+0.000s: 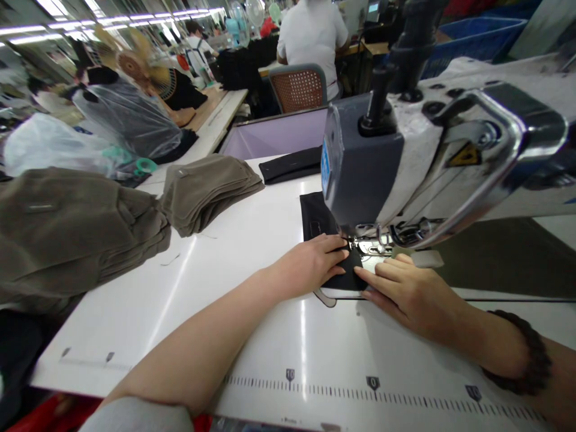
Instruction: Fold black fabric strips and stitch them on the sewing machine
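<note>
A black fabric piece [314, 210] lies under the head of a sewing machine [366, 162], reaching back past the needle area. My left hand [317, 264] rests flat on it, fingers stretched toward the presser foot [353, 245]. Just right of the needle area, my right hand [400, 288] touches the fabric's right edge with its extended index finger; its other fingers are partly bent. Neither hand grips anything that I can see. The needle tip itself is too small to make out.
Stacks of olive-brown fabric pieces [202, 189] lie on the left of the white table [252, 336]. A folded black piece [292, 165] sits behind. Dark olive cloth [499, 258] lies under the machine arm. A person in white [312, 36] sits beyond, near a brown chair [299, 89].
</note>
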